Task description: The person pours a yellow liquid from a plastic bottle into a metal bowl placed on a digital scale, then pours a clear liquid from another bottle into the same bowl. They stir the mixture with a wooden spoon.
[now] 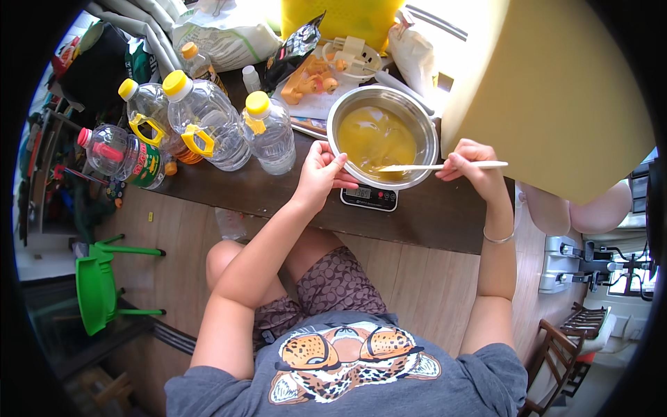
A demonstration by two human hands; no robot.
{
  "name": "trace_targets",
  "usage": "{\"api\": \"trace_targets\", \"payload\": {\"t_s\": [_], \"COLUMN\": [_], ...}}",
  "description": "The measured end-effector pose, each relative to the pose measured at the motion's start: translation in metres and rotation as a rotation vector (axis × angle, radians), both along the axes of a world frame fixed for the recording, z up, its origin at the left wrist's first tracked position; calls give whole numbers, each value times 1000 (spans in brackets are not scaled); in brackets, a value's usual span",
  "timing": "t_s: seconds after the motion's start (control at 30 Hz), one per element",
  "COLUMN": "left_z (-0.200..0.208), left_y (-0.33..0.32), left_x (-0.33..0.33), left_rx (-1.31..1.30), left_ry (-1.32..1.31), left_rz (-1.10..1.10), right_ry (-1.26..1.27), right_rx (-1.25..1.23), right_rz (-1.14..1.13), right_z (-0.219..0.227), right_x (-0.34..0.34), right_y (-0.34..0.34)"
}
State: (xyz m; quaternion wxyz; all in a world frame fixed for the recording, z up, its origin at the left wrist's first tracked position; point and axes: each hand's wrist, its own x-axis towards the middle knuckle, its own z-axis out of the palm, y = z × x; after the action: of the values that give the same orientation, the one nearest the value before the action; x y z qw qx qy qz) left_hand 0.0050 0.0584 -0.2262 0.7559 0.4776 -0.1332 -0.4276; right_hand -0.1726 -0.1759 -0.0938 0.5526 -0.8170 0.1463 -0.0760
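A round steel bowl (426, 119) with yellowish liquid (379, 139) in it rests over a small black digital scale (369, 197) at the table's near edge. My left hand (323, 174) grips the bowl's near-left rim, thumb on top and fingers against the outside. In my right hand (474, 165) is a pale spatula or stirring stick (417, 167), pinched near its handle end. The far end of that stick dips into the liquid by the bowl's near wall. The tip's shape is partly hidden under the liquid.
Several clear plastic bottles (208, 125) with yellow or red caps crowd the table's left side. Behind the bowl lie a power strip (353, 57), an orange toy-like object (309, 80) and bags. A large tan panel (549, 97) stands at the right. A green stool (97, 285) is on the floor.
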Motion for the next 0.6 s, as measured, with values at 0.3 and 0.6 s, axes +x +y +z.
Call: {"api": "trace_targets", "payload": {"t_s": [0.3,0.6], "left_z": [1,2], "left_y": [0,-1], "left_x": [1,1], "left_rx": [10,6], "left_ry": [1,4], "left_rz": [-10,-7], "right_ry": [-141,-244], "right_rx": [16,-124], "right_rz": [-152,-190], "right_z": [-26,-41], "right_x": [33,68], "right_y": [-36,-22]}}
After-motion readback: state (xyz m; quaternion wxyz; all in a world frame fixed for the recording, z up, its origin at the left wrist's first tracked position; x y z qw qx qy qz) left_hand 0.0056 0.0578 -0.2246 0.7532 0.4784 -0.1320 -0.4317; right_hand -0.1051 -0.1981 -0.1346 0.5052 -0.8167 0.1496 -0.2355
